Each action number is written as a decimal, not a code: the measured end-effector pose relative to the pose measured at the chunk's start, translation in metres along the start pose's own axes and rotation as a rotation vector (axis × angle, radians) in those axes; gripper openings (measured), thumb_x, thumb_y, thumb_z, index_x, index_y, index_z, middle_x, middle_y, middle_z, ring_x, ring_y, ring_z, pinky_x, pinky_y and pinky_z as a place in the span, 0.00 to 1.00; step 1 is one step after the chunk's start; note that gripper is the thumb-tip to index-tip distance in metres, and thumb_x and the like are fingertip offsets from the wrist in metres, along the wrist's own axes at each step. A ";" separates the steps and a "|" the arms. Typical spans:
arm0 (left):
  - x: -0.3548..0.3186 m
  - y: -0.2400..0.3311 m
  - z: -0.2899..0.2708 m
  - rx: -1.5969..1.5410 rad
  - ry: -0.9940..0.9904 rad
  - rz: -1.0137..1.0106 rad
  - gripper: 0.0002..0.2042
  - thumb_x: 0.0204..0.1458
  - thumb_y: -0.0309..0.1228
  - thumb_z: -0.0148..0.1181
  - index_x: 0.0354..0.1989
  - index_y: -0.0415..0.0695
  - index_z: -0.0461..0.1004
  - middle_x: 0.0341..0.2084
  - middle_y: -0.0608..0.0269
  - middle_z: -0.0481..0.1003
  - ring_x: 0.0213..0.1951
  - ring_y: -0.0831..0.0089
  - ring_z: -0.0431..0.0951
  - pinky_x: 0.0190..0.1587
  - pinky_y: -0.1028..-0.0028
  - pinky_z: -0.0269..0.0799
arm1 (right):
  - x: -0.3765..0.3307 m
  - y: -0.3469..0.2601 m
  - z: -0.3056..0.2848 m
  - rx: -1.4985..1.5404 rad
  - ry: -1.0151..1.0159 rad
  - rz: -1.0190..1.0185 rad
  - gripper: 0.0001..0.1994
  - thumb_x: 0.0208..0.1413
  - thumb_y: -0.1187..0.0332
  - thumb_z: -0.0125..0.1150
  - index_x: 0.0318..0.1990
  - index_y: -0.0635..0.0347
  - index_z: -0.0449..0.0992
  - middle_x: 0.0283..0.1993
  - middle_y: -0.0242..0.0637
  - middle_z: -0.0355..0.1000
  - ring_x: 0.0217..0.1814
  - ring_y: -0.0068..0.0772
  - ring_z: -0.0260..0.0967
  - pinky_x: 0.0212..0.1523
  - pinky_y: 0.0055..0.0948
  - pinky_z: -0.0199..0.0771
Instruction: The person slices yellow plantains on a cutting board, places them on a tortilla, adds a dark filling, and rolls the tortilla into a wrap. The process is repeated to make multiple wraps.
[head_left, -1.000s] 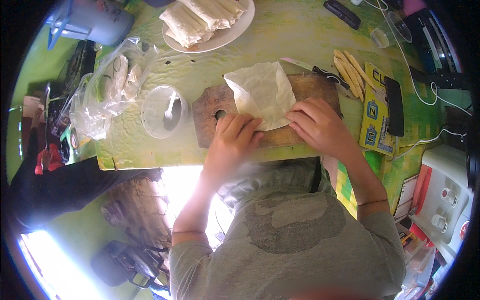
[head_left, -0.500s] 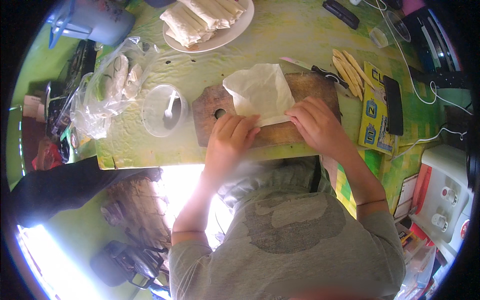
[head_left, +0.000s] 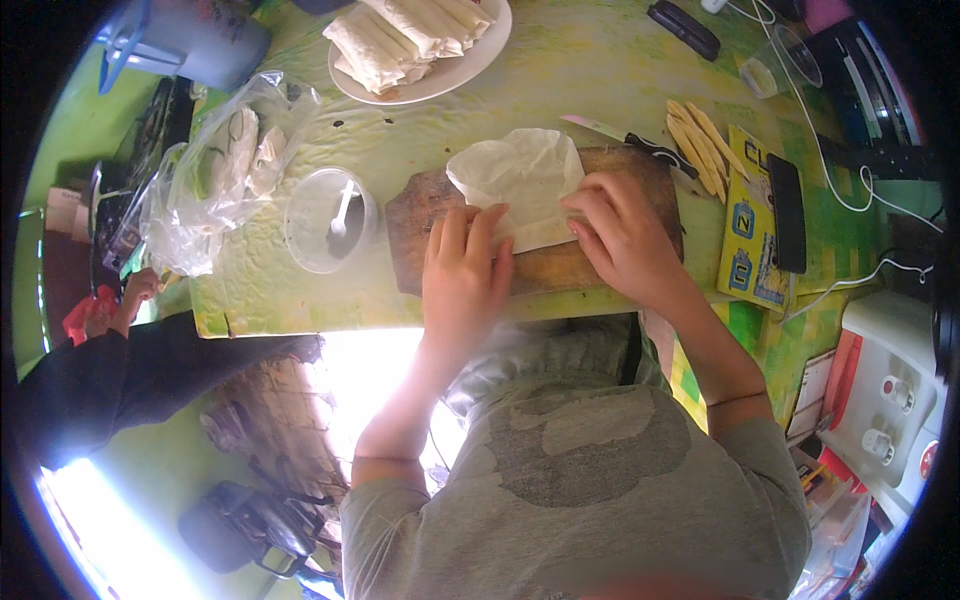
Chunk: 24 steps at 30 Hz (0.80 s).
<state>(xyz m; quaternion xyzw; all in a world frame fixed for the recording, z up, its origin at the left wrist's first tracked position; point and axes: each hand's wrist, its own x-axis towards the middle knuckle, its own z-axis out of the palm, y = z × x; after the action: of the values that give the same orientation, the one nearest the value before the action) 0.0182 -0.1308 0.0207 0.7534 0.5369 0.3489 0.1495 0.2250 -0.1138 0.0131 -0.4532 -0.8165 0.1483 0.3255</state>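
A thin white wrapper sheet [head_left: 522, 180] lies on a brown wooden cutting board [head_left: 600, 265] on the green table. My left hand [head_left: 465, 275] presses its fingertips on the near left edge of the sheet. My right hand [head_left: 625, 235] rests on the sheet's near right edge, fingers curled over it. The near part of the sheet is folded up under both hands. What lies inside the fold is hidden.
A white plate [head_left: 480, 60] of rolled wraps stands at the back. A clear round tub with a spoon [head_left: 330, 218] and a plastic bag [head_left: 215, 170] are at left. A knife [head_left: 625, 138], pale strips [head_left: 700, 140], a yellow box [head_left: 750, 220], a dark phone [head_left: 787, 212] lie right.
Both hands have pushed the sheet's near edge farther away over the board, so the fold is rolled further up. The rest of the table is unchanged.
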 end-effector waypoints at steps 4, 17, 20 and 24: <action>-0.001 -0.010 0.001 0.022 -0.035 0.143 0.10 0.46 0.20 0.64 0.38 0.42 0.78 0.36 0.55 0.74 0.41 0.55 0.74 0.46 0.60 0.70 | 0.000 0.006 -0.005 -0.089 0.003 -0.071 0.09 0.50 0.71 0.65 0.38 0.60 0.74 0.39 0.40 0.69 0.45 0.47 0.68 0.46 0.42 0.68; -0.008 -0.019 -0.003 0.042 -0.064 0.210 0.14 0.40 0.21 0.70 0.39 0.42 0.79 0.36 0.58 0.76 0.41 0.57 0.75 0.44 0.60 0.71 | -0.003 0.018 -0.022 -0.066 -0.128 -0.140 0.09 0.50 0.71 0.65 0.40 0.58 0.76 0.41 0.35 0.72 0.45 0.41 0.69 0.46 0.40 0.67; -0.007 -0.022 -0.004 0.051 -0.061 0.213 0.14 0.41 0.21 0.69 0.39 0.42 0.79 0.35 0.57 0.76 0.39 0.56 0.76 0.44 0.61 0.71 | -0.002 0.017 -0.022 -0.078 -0.135 -0.113 0.10 0.49 0.72 0.65 0.40 0.58 0.76 0.41 0.36 0.72 0.45 0.42 0.69 0.46 0.40 0.67; -0.007 -0.021 -0.005 0.075 -0.059 0.225 0.12 0.43 0.20 0.67 0.39 0.41 0.79 0.35 0.56 0.76 0.39 0.56 0.75 0.43 0.61 0.71 | -0.005 0.016 -0.021 -0.046 -0.127 -0.101 0.08 0.50 0.72 0.63 0.39 0.59 0.76 0.40 0.38 0.71 0.44 0.44 0.69 0.46 0.42 0.68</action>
<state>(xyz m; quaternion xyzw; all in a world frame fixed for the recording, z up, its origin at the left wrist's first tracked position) -0.0013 -0.1300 0.0087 0.8238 0.4572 0.3209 0.0967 0.2511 -0.1099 0.0181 -0.4085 -0.8605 0.1414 0.2697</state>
